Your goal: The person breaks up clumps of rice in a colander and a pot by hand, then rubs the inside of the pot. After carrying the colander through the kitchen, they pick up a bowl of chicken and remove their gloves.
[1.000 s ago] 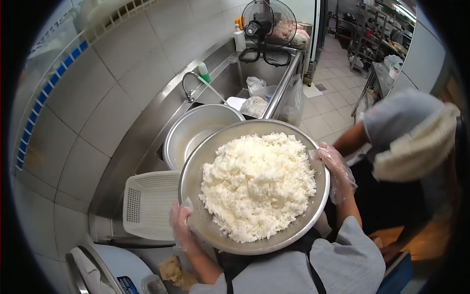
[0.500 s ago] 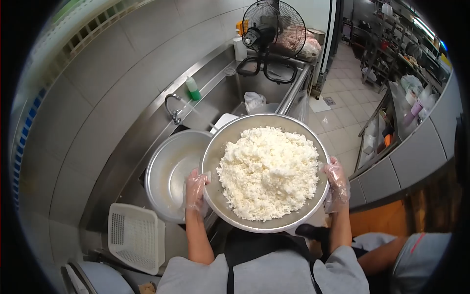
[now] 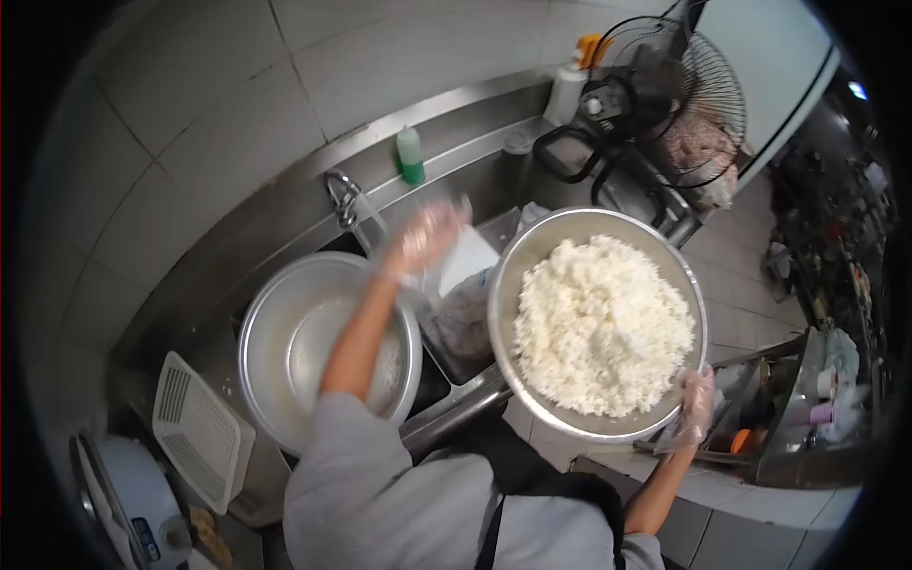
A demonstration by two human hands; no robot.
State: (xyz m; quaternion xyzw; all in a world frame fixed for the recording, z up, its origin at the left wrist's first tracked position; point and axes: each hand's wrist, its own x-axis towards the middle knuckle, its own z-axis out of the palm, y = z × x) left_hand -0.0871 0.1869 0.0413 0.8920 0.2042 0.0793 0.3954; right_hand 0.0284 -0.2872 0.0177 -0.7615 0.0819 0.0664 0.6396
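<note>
My right hand (image 3: 695,404), in a clear plastic glove, grips the right rim of a wide metal bowl (image 3: 570,423). Cooked white rice (image 3: 605,328) is heaped in the bowl, which is held up at the sink's front edge. My left hand (image 3: 426,237), also gloved, is off the bowl and smeared by motion. Its fingers look stretched out, with nothing visible in them, over the sink near the faucet (image 3: 342,195). Below my left forearm, a large metal pot (image 3: 304,356) stands with no rice heap inside.
A white plastic basket (image 3: 202,432) lies left of the pot, near a rice cooker (image 3: 142,494). A green-filled squeeze bottle (image 3: 410,157) stands on the sink ledge. A black fan (image 3: 655,104) and a white pump bottle (image 3: 567,92) are at the back right. A stocked shelf (image 3: 807,408) stands to the right.
My left hand has let go of the bowl's left rim and moved up and forward over the sink. The bowl has shifted right in view, still in my right hand. The camera view has turned.
</note>
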